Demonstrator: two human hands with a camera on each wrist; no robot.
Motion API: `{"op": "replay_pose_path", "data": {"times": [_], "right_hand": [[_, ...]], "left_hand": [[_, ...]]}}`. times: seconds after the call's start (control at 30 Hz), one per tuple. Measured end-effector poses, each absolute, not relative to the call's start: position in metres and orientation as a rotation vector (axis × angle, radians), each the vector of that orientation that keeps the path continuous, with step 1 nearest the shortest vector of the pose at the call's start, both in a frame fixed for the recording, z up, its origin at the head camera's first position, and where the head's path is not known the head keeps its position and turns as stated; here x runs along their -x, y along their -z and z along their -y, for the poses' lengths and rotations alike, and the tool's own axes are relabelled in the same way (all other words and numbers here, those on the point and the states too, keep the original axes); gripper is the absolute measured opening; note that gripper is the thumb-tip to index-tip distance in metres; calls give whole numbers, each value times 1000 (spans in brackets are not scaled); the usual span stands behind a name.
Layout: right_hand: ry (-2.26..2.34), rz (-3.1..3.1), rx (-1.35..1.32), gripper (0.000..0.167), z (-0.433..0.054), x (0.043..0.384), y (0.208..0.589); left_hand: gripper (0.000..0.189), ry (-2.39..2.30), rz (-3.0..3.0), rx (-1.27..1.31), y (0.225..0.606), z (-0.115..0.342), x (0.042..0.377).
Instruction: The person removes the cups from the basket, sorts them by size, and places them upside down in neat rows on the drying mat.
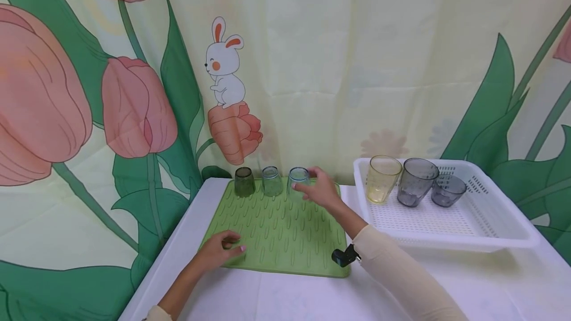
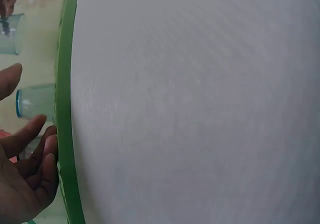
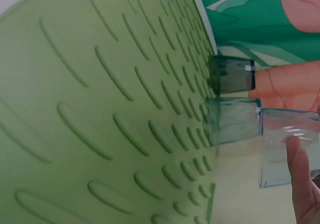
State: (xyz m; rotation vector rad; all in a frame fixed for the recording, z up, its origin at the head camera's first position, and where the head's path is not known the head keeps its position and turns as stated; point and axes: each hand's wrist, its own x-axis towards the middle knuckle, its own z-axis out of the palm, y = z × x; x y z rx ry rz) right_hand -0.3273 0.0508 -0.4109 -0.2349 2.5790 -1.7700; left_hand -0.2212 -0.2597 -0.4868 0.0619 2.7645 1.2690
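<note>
My right hand [image 1: 318,188] grips a clear blue-rimmed glass [image 1: 298,182] over the far part of a green ridged mat [image 1: 285,241]. In the right wrist view, that glass [image 3: 277,154] appears raised off the mat, with a finger [image 3: 300,179] against its side. Left of it, a pale teal glass [image 1: 271,182] and a dark green-grey glass [image 1: 244,182] stand in a row along the mat's back. My left hand [image 1: 219,249], fingers loosely bent and holding nothing, is at the mat's near left side.
A white perforated basket [image 1: 504,232] stands to the right. It holds a tall yellow glass [image 1: 382,182], a tall grey glass [image 1: 415,185] and a short grey glass [image 1: 447,192]. A printed curtain [image 1: 312,63] hangs behind the white table [image 1: 267,296].
</note>
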Motion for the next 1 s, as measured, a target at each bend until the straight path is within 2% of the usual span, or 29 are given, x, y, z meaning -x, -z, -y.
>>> {"op": "replay_pose_path", "data": {"times": [0.47,1.0], "right_hand": [[1684,-2658,78,66,-35,365,425],[1708,-2634,29,67,-33,382,447]], "left_hand": [[45,-1173,-2794,-19,480,275,221],[49,-1131,-2808,-16,481,282,216]]}}
